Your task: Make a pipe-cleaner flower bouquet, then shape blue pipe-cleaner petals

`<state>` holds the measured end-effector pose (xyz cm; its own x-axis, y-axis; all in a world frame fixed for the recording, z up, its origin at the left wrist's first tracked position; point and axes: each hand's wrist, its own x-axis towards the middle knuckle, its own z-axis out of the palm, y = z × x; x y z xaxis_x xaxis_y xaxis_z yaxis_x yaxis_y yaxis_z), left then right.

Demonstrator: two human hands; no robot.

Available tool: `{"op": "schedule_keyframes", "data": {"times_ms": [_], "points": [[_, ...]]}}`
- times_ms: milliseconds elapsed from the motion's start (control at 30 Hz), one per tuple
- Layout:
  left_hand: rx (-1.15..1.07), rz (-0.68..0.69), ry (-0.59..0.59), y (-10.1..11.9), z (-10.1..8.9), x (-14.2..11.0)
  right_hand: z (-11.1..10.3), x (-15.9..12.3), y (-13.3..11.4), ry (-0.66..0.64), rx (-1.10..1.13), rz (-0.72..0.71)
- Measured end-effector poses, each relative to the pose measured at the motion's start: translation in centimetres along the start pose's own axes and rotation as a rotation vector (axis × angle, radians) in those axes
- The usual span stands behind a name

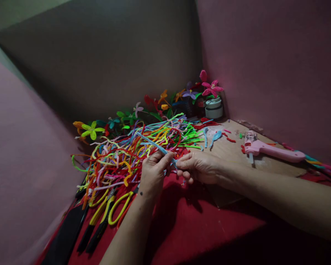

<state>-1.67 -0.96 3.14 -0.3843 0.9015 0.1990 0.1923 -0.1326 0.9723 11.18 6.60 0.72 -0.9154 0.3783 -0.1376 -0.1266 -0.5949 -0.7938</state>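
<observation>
A light blue pipe cleaner [151, 140] runs up and left from between my two hands. My left hand [156, 167] pinches it between thumb and fingers. Close beside it, my right hand [194, 166] is closed on the lower end of the same pipe cleaner, its fingertips nearly meeting the left thumb. A big heap of many-coloured pipe cleaners [121, 154] lies just behind and left of my hands. On the board to the right rest a blue looped petal [216, 137] and a short blue piece [205, 137].
A pink glue gun [276, 150] lies on a brown board [237, 162]. Yellow-handled scissors [120, 209] and pliers [99, 221] lie at front left on the red tabletop [187, 228]. Several pipe-cleaner flowers [212, 88] stand along the wall, near a white-lidded jar [213, 108].
</observation>
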Motion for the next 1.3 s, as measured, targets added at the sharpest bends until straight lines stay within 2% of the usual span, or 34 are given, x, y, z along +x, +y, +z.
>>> {"op": "schedule_keyframes", "data": {"times_ms": [133, 233, 367, 600, 833, 1000, 1100, 1167, 1300], "points": [[-0.190, -0.087, -0.052, 0.4, 0.0, 0.0, -0.1, -0.2, 0.0, -0.028, 0.219, 0.114], [-0.297, -0.134, -0.065, 0.6, -0.1, 0.1, -0.2, -0.2, 0.0, -0.061, 0.275, 0.157], [-0.290, -0.148, -0.045, 0.5, -0.2, 0.0, -0.3, -0.1, 0.1, -0.149, 0.289, 0.166], [-0.164, -0.094, -0.049, -0.1, -0.2, 0.0, 0.2, 0.0, 0.1, -0.039, 0.254, 0.145], [0.024, -0.049, -0.060, 0.4, -0.3, 0.0, 0.2, -0.1, 0.1, 0.038, 0.098, 0.137], [0.072, -0.046, -0.016, 0.5, -0.2, -0.1, 0.1, -0.1, 0.1, 0.008, -0.134, -0.068], [0.085, -0.057, -0.036, 0.6, 0.1, -0.2, 0.4, -0.3, 0.0, 0.067, -0.290, -0.143], [0.086, -0.078, -0.038, 0.7, 0.2, -0.3, 0.7, -0.4, -0.1, 0.110, -0.346, -0.136], [-0.004, -0.104, 0.056, 0.8, 0.1, -0.3, 1.1, -0.7, -0.2, 0.138, -0.422, -0.078]]}}
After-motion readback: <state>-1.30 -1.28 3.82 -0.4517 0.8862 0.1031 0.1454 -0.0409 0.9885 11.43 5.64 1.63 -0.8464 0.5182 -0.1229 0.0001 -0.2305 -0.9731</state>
